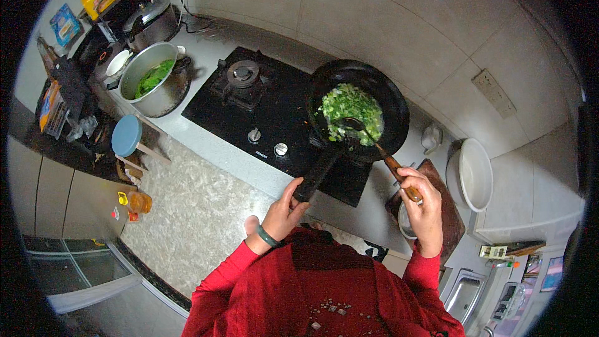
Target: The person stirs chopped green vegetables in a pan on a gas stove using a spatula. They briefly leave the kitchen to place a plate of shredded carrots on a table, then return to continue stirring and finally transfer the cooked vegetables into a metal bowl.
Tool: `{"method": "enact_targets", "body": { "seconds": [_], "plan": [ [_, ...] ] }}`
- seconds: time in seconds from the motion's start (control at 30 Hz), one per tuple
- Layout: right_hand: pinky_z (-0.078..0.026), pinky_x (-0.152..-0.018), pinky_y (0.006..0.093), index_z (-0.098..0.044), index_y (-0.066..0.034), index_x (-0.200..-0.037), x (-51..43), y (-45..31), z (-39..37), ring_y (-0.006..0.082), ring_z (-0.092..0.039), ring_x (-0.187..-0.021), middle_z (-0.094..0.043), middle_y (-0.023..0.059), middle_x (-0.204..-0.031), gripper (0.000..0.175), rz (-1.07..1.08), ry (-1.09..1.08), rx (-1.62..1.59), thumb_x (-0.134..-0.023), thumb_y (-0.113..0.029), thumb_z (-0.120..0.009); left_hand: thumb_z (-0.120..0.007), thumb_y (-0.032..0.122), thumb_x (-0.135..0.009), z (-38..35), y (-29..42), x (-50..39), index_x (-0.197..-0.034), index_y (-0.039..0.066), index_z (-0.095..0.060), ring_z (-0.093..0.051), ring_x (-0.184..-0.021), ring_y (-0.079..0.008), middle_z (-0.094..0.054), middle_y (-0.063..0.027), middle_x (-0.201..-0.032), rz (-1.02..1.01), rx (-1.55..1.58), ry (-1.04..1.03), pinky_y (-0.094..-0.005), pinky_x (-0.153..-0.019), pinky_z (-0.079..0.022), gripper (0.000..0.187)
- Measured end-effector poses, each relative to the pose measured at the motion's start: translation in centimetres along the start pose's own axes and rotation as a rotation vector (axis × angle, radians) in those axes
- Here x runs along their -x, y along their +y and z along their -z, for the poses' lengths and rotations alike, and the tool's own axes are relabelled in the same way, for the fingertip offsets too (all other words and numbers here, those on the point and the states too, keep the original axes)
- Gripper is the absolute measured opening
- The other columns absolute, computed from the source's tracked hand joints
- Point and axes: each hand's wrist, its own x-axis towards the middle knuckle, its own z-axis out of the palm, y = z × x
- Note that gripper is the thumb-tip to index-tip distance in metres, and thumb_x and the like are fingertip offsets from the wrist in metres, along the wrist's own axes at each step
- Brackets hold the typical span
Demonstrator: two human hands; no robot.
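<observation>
My left hand (282, 215) grips the black handle (316, 178) of a dark wok (393, 98), which sits over the right side of a black glass gas hob (224, 107). Chopped green vegetables (351, 103), mixed with paler bits, lie in the wok. In my right hand (423, 206) is the wooden handle of a cooking spatula (393, 164). Its dark metal head rests among the greens near the wok's handle side. The burner beneath the wok is hidden.
Left of the hob stands a metal pot (161, 96) holding leafy greens; a lidded pot (149, 21) is behind it. Close to my right hand are a brown cutting board (447, 224), a small bowl (406, 222) and a white basin (482, 175). A blue-topped stool (126, 135) stands on the floor.
</observation>
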Motion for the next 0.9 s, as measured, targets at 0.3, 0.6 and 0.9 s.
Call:
{"method": "enact_targets", "body": {
  "seconds": [0.3,0.6,0.9],
  "plan": [
    [-0.050,-0.087,0.0362,-0.056,-0.0027,-0.091,-0.8,2.2,-0.8,0.0310,-0.064,-0.102,-0.066,0.0153,-0.108,0.018,0.073,0.089,0.017,-0.078,0.004,-0.066,-0.065,0.007,-0.086,-0.1,-0.6,0.0,-0.142,0.013,-0.034,-0.053,-0.055,-0.0194,-0.052,-0.0061,-0.064,-0.001,0.002,0.010,-0.0327,-0.054,-0.045,0.064],
    [-0.049,-0.089,0.0380,-0.057,-0.0022,-0.089,-0.6,2.2,-0.7,0.0324,-0.062,-0.107,-0.066,0.0146,-0.109,0.016,0.076,0.093,0.067,-0.078,0.004,-0.066,-0.058,-0.003,-0.087,0.3,-0.3,0.0,-0.143,0.009,-0.031,-0.062,-0.073,-0.0162,-0.060,-0.0092,-0.081,0.100,-0.036,-0.074,-0.0301,-0.067,-0.049,0.063],
    [-0.047,-0.095,0.0413,-0.057,-0.0027,-0.088,1.6,3.3,-1.8,0.0351,-0.059,-0.112,-0.066,0.0132,-0.109,0.020,-0.042,-0.025,0.031,-0.074,0.007,-0.066,-0.066,0.007,-0.086,0.0,-0.8,-0.1,-0.142,0.013,-0.035,-0.055,-0.057,-0.0183,-0.054,-0.0057,-0.066,-0.008,-0.010,-0.001,-0.0318,-0.055,-0.046,0.064]
  ]
}}
